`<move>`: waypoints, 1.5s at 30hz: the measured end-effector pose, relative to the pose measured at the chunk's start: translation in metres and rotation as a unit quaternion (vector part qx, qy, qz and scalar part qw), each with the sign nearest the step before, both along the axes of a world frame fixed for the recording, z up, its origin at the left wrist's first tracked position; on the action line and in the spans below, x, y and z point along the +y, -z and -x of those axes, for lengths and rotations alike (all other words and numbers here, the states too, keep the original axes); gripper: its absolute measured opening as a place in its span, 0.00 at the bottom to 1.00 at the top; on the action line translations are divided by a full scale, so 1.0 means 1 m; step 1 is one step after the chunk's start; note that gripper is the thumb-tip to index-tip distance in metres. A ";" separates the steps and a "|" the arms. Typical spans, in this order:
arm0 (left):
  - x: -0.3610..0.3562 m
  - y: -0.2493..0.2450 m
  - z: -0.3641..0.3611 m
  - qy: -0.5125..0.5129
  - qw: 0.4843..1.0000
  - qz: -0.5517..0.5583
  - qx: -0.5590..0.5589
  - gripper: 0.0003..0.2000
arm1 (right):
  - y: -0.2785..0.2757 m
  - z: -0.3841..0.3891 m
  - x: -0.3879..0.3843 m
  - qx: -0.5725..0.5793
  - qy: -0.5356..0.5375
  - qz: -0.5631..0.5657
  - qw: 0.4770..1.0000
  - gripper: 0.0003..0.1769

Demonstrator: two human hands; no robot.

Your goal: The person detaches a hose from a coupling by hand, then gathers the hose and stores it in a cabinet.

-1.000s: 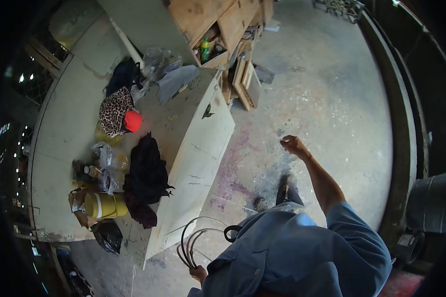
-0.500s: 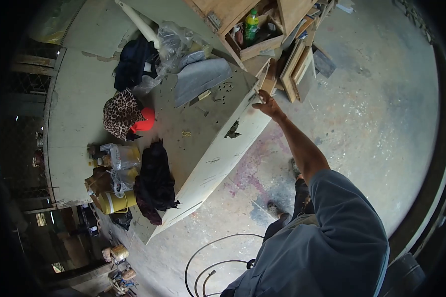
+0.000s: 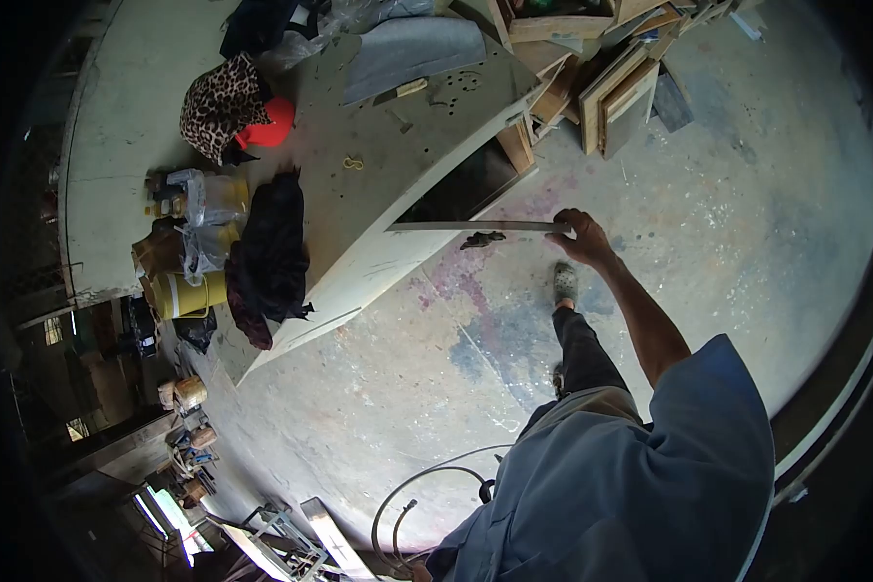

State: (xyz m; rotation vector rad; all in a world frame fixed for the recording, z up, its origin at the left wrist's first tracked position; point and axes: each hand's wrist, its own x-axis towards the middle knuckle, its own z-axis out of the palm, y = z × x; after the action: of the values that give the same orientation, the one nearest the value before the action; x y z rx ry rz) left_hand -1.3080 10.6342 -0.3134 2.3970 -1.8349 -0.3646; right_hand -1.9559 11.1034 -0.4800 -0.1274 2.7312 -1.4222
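My right hand [image 3: 582, 238] is closed round the free edge of a pale cabinet door [image 3: 524, 226], which is swung out from the workbench and seen nearly edge-on. A jagged hole shows in the door. Behind it the dark opening [image 3: 461, 184] of the cabinet is exposed. The worktop [image 3: 359, 209] above carries a grey cloth [image 3: 412, 58], a tool with a pale handle [image 3: 410, 87] and a small yellow item [image 3: 353, 163]. A sliver of what looks like my left hand [image 3: 421, 572] shows at the bottom edge beside a black hose [image 3: 376, 519]; its fingers are hidden.
A leopard-print cap with red [image 3: 225, 107], a dark cloth [image 3: 270, 247] and a yellow bucket [image 3: 186, 294] sit along the bench's left side. Wooden panels [image 3: 611, 102] lean at the back right. A metal frame [image 3: 281, 543] stands at lower left. My shoe [image 3: 565, 281] is below the door.
The cabinet door has swung outward from the bench, with my right hand at its edge, uncovering the dark inside. My view has shifted, and one foot has moved.
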 end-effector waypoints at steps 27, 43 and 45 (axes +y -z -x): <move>0.146 -0.007 0.100 0.570 0.805 -0.110 -0.125 0.04 | -0.016 -0.225 -0.156 -0.185 -0.364 -0.040 0.912 0.31; 0.253 0.220 0.273 0.490 0.790 -0.215 -0.300 0.08 | 0.055 0.116 0.121 0.048 -0.048 -0.016 0.998 0.30; 0.252 0.265 0.275 0.491 0.803 -0.189 -0.280 0.08 | 0.085 0.147 0.109 0.112 -0.056 -0.014 0.992 0.33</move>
State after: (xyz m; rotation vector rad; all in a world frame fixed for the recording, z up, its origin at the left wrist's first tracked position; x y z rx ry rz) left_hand -1.5834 10.8862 -0.5780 1.5392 -3.5035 -0.0592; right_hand -2.1032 11.2123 -0.5648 -0.4584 2.8641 -1.4171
